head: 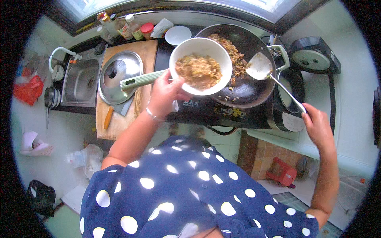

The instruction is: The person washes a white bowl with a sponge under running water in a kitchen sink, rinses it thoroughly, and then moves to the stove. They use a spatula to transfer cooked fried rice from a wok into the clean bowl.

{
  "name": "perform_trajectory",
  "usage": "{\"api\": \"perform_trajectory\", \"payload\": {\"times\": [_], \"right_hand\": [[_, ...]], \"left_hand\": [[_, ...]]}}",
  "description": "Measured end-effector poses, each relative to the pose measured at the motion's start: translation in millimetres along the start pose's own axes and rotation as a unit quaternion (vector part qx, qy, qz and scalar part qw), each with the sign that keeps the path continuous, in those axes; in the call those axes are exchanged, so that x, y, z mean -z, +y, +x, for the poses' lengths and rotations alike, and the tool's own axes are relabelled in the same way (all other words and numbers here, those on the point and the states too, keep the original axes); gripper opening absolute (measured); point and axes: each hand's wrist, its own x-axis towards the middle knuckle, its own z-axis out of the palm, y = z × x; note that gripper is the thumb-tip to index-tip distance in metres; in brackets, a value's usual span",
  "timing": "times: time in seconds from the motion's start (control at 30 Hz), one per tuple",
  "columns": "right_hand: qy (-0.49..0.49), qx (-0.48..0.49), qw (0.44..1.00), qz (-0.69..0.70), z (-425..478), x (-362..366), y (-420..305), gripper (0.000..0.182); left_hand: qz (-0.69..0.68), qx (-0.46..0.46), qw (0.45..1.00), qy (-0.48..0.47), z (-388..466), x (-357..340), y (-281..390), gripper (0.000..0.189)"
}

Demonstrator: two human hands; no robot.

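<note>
My left hand (168, 95) grips a white bowl (200, 66) by its near left side, above the wok's left edge. Brown fried rice (198, 70) lies in the bowl. In my right hand (317, 123) is the handle of a metal spatula (259, 66), whose blade is over the right part of a dark wok (248, 95). More fried rice (229, 47) lies in the wok's upper left part, with a few loose grains lower down. The wok's green handle (143, 80) extends left past my left hand, over a glass lid (120, 77).
A wooden cutting board (146, 50) bears the lid and a cleaver (120, 108). A sink (82, 80) is at the left. Bottles (122, 28), a red-lidded jar (147, 29) and a white dish (178, 35) line the back. A rice cooker (287, 101) stands right of the wok.
</note>
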Motion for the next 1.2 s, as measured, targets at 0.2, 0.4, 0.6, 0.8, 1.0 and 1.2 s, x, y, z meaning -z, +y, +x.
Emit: {"api": "perform_trajectory", "payload": {"times": [0.2,0.4,0.6,0.8,1.0,1.2], "right_hand": [[-0.168,-0.009,0.981,-0.092,53,27,-9,0.020],[-0.159,0.006,0.981,0.114,86,-59,2,0.029],[-0.076,-0.010,0.970,0.230,87,-121,-14,0.033],[-0.047,-0.015,0.962,0.268,65,-125,-6,0.033],[-0.021,-0.045,0.943,0.330,32,-113,-5,0.032],[0.007,-0.076,0.937,0.340,-5,-66,-22,0.032]], "left_hand": [[-0.001,-0.007,0.998,0.055,-24,23,10,0.042],[-0.039,-0.024,0.998,0.046,-30,32,14,0.045],[-0.020,-0.026,0.997,0.071,-40,33,24,0.043],[-0.012,0.002,0.998,0.059,-36,26,24,0.040],[0.004,0.014,0.999,0.038,-32,17,26,0.040],[0.005,0.030,0.999,0.010,-26,13,27,0.037]]}}
